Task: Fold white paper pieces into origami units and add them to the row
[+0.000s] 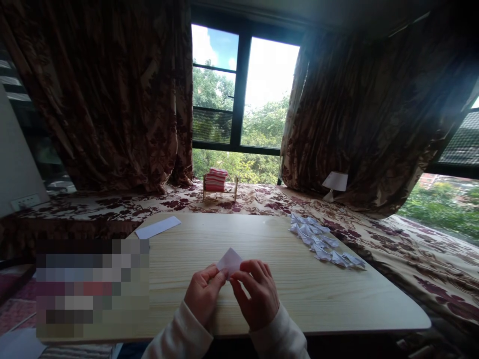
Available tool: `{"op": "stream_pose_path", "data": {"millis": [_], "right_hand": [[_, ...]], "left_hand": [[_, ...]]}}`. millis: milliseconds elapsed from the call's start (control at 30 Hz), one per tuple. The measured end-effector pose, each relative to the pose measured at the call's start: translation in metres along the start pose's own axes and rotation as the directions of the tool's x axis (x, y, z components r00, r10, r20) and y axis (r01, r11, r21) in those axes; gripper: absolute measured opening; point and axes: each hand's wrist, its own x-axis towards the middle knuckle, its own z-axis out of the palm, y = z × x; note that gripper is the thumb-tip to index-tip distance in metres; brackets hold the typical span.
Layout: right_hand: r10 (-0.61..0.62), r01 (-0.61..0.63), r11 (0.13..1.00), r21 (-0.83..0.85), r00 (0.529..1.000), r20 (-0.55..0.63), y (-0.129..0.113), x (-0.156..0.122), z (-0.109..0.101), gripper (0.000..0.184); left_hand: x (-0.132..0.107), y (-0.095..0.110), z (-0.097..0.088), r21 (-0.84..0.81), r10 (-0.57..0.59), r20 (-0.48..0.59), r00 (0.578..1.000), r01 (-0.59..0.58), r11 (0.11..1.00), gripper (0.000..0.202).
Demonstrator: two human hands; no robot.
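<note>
A small white paper (230,258) is held up above the near middle part of the counter (322,304), one corner pointing to the counter's far edge. The left hand (203,294) is clamped on the paper's lower left side, thumb on top. The right hand (258,294) pinches its lower right edge between thumb and finger, the other fingers curled. Both sleeves (183,334) are pale and come in over the counter's near edge. Toward the counter's far right side lies a cluster of folded papers (318,239), many touching or overlapping. At the counter's far left corner lies a flat white strip (157,227). Past the counter's far edge, on a flower-patterned cloth (258,197), stands a small rack (204,192) with a pink-and-white striped stack (216,180). Beyond the counter's far right, a small lamp (336,181) stands near a curtain (344,114). Behind the counter, a window (241,89) shows trees (265,124).
</note>
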Motion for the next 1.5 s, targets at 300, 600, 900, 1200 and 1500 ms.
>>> {"op": "stream_pose_path", "data": {"millis": [300,600,900,1200,1500], "right_hand": [[0.071,-0.069,0.996,0.048,0.996,-0.045,0.008,-0.002,0.004,0.008],[0.075,-0.07,0.993,0.097,0.996,-0.051,0.004,0.002,0.0,0.009],[0.283,-0.279,0.912,0.3,0.959,0.031,0.007,0.001,0.001,0.021],[0.436,-0.498,0.742,0.449,0.867,0.241,0.01,0.002,0.006,0.017],[0.545,-0.647,0.509,0.568,0.753,0.369,0.014,-0.007,0.016,0.023]], "left_hand": [[-0.001,0.001,-0.003,-0.025,0.041,0.076,0.996,-0.04,0.999,0.015],[0.001,-0.004,-0.002,-0.037,-0.004,0.007,1.0,0.005,0.999,0.016],[0.0,-0.009,-0.003,-0.099,-0.051,-0.081,0.995,0.043,0.994,0.02],[-0.001,-0.009,-0.002,-0.094,-0.038,-0.047,0.998,0.034,0.995,0.019],[-0.001,-0.011,-0.002,-0.032,0.008,-0.031,0.999,-0.009,0.999,0.02]]}}
